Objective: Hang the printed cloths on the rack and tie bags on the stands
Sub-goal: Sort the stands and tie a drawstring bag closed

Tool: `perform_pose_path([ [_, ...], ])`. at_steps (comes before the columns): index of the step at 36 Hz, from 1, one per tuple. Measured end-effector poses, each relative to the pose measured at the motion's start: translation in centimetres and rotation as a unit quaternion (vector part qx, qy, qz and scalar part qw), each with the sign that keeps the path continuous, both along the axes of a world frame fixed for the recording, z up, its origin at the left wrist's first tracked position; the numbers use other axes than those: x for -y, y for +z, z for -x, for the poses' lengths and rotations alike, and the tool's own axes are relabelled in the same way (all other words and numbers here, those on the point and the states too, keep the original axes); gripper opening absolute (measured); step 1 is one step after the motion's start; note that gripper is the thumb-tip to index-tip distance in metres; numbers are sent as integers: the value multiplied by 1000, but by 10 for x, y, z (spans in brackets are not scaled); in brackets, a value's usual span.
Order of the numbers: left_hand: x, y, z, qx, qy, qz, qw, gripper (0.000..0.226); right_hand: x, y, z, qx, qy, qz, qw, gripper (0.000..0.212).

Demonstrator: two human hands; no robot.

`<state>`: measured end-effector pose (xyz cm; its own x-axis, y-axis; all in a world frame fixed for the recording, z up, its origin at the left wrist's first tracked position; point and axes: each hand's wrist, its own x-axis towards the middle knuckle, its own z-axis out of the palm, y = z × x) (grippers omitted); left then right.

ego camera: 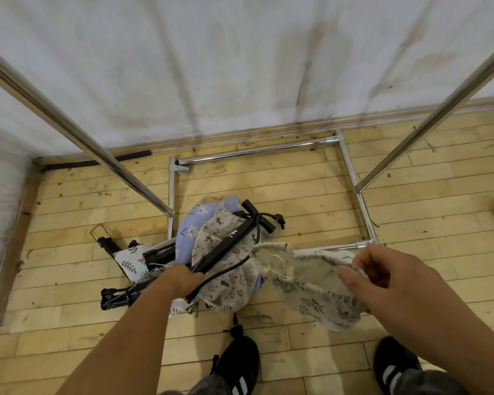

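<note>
Hands over a heap of fabric and gear on the wooden floor (297,195), seen from above. My left hand (183,279) is curled tight round the lower end of a black stand (228,246), which slants up and away from me across the pile. My right hand (388,269) pinches the edge of a leaf-print bag (311,283) between thumb and bent fingers. The bag is off the floor, its gathered drawstring mouth pointing toward the stand and just beside it.

Under the stand lie a beige cat-print bag (223,277) and a lilac flowered cloth (188,229), bunched together. To their left a white cloth with leaves (129,260) lies on the boards, with a folded tripod (117,297) nearer my left arm.

The chrome rack (257,151) stands around the pile. Its base bars rest on the floor near the white wall (240,67), and its two uprights rise on either side of me with no cloth on the stretch in view. My black shoes (237,363) are planted just short of the heap.
</note>
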<state>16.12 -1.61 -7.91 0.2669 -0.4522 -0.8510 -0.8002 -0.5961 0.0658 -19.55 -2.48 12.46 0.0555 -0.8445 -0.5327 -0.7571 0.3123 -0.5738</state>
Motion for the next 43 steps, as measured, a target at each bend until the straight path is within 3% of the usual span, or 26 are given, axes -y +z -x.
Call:
perform_pose_path([
  [6,11,33,34,-91,110,41,989,30,-1,6,4,-5,7,-12,1000,32],
  [12,11,71,59,-192,287,61,936,53,-1,15,9,-4,8,-2,1000,33],
  [17,4,122,80,-242,382,39,891,40,-1,18,15,-8,0,5,1000,31],
  [26,-16,213,110,-288,400,107,863,40,-2,53,11,52,-43,8,998,28],
  [30,-36,255,125,-318,377,130,860,41,-10,73,13,131,-97,2,987,22],
  [35,-57,294,145,-372,391,153,828,37,-20,89,16,208,-127,-14,970,16],
  [40,-61,308,162,-407,395,168,807,39,-28,95,23,241,-127,47,961,11],
  [43,-60,301,173,-403,380,174,814,34,-29,87,27,239,-127,83,959,15],
])
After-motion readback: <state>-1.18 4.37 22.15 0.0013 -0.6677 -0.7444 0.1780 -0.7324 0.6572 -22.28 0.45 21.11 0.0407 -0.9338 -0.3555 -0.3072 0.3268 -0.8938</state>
